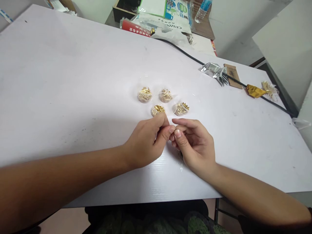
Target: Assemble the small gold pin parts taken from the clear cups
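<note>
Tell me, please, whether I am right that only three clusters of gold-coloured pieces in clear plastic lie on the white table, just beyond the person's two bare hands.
Not quite: the head view shows four gold-coloured clusters in clear plastic, not three, on the white table just beyond the left hand and right hand.

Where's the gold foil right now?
In the head view, the gold foil lies at right on the white table, over the black cable, between the brown cardboard and a crumpled clear bag.

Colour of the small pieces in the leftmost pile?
Gold; the small pieces show best in the head view.
</note>
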Motion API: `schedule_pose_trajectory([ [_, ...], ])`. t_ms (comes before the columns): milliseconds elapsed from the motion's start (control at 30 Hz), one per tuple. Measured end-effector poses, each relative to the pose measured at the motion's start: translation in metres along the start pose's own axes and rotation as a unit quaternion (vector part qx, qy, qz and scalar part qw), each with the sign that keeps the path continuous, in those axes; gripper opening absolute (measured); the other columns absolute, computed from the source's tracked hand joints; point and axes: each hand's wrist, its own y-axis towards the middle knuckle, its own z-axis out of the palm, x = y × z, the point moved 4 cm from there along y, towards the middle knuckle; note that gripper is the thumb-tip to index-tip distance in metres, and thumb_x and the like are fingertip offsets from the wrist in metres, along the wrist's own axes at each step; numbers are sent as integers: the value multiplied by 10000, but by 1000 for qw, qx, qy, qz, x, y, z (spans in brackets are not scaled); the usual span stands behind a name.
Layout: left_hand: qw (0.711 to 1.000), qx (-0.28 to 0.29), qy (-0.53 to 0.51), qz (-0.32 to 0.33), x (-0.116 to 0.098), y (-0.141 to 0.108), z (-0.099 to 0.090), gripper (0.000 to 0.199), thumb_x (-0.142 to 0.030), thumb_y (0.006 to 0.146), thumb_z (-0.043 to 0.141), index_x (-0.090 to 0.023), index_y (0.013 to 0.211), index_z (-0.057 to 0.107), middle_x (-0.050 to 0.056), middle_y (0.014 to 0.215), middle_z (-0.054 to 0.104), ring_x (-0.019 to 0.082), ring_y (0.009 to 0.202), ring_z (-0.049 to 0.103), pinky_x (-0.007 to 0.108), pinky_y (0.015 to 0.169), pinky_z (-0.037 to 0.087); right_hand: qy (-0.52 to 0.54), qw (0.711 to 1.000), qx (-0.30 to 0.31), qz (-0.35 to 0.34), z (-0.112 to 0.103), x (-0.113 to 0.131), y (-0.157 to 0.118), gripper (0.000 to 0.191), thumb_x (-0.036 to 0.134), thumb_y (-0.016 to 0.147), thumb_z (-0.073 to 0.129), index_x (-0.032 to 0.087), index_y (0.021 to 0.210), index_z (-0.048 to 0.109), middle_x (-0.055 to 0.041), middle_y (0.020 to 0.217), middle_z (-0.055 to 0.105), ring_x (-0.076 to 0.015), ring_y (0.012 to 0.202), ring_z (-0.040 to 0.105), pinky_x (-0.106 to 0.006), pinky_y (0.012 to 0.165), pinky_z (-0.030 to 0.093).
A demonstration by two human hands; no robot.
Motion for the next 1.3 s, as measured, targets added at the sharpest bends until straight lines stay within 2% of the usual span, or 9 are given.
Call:
schedule_pose_trajectory([
  [200,999,14,-19,-32,3,0,1,230,-214,972,460,-203,751,398,-36,687,633,93,643,620,218,603,469,-6,1000,2,20,0,-2,0,188,229,954,595,216,1140,626,12,709,604,-103,587,565,-210,470,456],
  [433,994,32,-90,-48,5,1,3,245,-245,984,448,-209,749,392,-28,696,648,104,653,642,230,607,499,29,999,23,29,-1,-5,1,199,241,952,602,227,1149,621,32,682,578,-100,581,568,-210,465,454],
  [733,996,26,-76,-45,4,0,2,238,-235,976,456,-200,745,414,-31,656,647,92,614,607,213,568,460,41,998,39,17,-1,-6,0,256,170,968,561,248,1205,619,30,694,579,-94,607,580,-196,472,455],
  [867,997,27,-66,-36,2,0,1,238,-227,972,455,-202,740,409,-32,655,649,92,606,604,212,557,450,13,999,32,10,-2,-4,0,249,178,962,571,240,1198,622,24,693,589,-98,592,580,-198,464,463],
  [1133,999,24,-8,-30,3,0,1,232,-204,963,456,-206,740,392,-37,686,661,92,618,618,216,569,454,-57,998,17,-29,-3,1,-1,311,143,951,570,256,1228,658,5,708,605,-111,586,576,-222,469,490],
  [1300,998,41,-32,-24,1,0,1,187,-191,972,439,-203,785,434,-30,698,681,95,649,651,212,603,492,-44,998,32,-17,-4,-1,-1,368,116,951,560,302,1249,672,0,729,621,-103,595,575,-219,476,499],
])
